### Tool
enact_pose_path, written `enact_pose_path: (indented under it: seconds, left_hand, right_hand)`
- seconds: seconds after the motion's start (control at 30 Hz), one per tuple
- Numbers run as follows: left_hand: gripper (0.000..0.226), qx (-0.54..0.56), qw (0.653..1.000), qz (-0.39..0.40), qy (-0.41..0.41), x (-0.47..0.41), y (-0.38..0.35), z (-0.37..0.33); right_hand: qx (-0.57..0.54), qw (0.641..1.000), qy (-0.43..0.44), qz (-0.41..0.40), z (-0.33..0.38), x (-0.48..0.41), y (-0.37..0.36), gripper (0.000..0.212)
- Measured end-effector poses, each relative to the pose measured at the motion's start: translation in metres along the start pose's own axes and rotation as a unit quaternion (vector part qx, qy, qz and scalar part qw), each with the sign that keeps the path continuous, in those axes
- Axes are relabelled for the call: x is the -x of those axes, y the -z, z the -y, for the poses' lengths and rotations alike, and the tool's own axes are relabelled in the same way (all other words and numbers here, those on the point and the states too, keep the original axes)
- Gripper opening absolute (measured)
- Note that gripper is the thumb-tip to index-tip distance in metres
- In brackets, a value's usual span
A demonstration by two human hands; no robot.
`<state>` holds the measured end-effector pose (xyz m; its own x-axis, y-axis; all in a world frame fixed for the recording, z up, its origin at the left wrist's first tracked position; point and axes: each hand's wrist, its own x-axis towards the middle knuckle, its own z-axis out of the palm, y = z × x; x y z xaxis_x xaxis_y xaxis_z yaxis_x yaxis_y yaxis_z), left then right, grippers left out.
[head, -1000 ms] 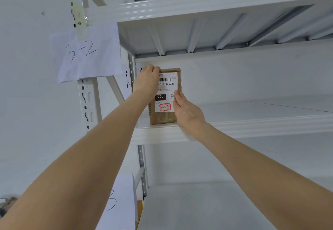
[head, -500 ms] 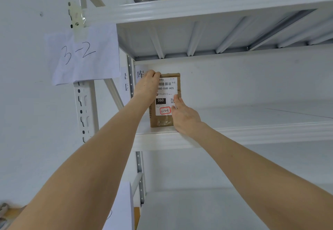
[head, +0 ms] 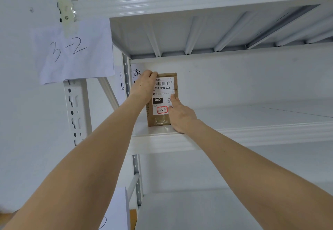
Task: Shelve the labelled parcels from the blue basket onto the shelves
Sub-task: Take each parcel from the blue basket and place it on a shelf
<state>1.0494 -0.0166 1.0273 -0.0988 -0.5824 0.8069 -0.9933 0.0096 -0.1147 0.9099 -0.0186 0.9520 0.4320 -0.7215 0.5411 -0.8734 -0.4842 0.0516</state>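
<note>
Parcel (head: 163,94) still upright on the shelf (head: 252,132), just right of the post (head: 126,78); no shift in the last second. Your left hand (head: 144,87) grips its top corner, your right hand (head: 182,118) pinches its right edge. Likely seated; release next.

The left hand (head: 144,87) has slid left on the parcel (head: 162,120), uncovering more of its label (head: 163,94)
</note>
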Motion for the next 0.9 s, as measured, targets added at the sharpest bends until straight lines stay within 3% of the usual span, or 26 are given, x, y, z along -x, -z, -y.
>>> enact_pose_path:
  seconds: [0.43,0.67,0.9]
  left_hand:
    - [0.065,-0.005,1.0,0.013,-0.005,-0.005,-0.006,0.002]
    - [0.056,-0.118,0.992,0.009,-0.048,-0.01,0.009,0.002]
    - [0.074,-0.115,0.992,0.04,-0.037,0.005,0.023,-0.004]
  right_hand:
    - [-0.009,1.0,-0.01,-0.017,0.0,-0.006,-0.006,0.048]
    - [0.007,0.999,0.001,-0.037,-0.003,-0.003,-0.004,0.048]
    - [-0.003,0.999,-0.013,-0.051,-0.002,0.013,0.008,0.05]
